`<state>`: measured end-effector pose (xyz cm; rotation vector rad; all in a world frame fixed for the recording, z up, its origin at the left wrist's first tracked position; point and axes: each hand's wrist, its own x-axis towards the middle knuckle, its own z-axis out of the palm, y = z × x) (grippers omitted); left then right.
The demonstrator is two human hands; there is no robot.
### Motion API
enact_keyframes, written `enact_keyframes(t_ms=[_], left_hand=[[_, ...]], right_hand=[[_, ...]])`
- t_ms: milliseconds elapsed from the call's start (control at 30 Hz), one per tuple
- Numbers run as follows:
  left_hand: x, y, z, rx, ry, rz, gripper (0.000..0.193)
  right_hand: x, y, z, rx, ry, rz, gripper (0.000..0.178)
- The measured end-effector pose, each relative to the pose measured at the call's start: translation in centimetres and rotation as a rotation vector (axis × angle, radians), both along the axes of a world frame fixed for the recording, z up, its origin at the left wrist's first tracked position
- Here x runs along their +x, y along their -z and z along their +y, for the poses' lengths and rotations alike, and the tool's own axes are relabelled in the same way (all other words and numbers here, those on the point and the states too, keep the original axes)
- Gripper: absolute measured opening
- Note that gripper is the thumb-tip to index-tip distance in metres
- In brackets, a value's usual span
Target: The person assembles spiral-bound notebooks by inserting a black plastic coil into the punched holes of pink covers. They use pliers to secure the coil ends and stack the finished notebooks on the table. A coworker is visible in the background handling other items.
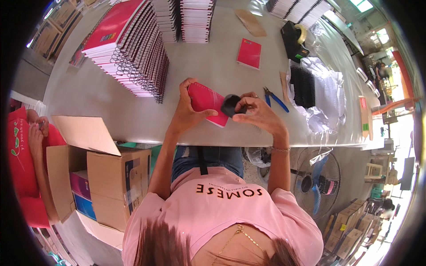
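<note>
My left hand (186,114) grips a small red-covered notebook (202,96) by its left side, thumb across the cover, just above the table near its front edge. The notebook lies tilted in the hand, and a row of binding holes or coil runs along its upper edge. In my right hand (262,116) is a rounded black pad-like object (229,105), pinched between thumb and fingers against the notebook's right part. Its exact kind I cannot make out. Right of that hand lie pliers (277,100) with blue handles. Farther back, another red notebook (249,53) lies flat.
Tall stacks of spiral notebooks (146,66) stand at the left and back. At right are a black tape dispenser (293,42) and black binding coils (302,86) on crumpled white wrapping. An open carton (106,186), a co-worker's hands (37,131) and a fan (316,181) flank me.
</note>
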<state>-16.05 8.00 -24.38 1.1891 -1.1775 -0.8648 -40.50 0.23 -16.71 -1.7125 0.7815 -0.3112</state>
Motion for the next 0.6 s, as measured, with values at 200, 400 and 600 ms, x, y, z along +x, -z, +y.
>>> enact_keyframes(t_ms=[200,400,600], left_hand=[[-0.5,0.4,0.0,0.078,0.034,0.031,0.095],[-0.4,0.8,0.3,-0.052,-0.03,-0.103,0.079],[-0.8,-0.9,0.9,-0.22,-0.106,-0.394,0.077]], right_hand=[[-1.3,1.4,-0.4,0.424,0.102,-0.665,0.055],[-2.4,2.3,-1.6,0.145,0.121,-0.203,0.052],[-0.9,2.5,0.1,-0.058,0.116,0.132,0.057]])
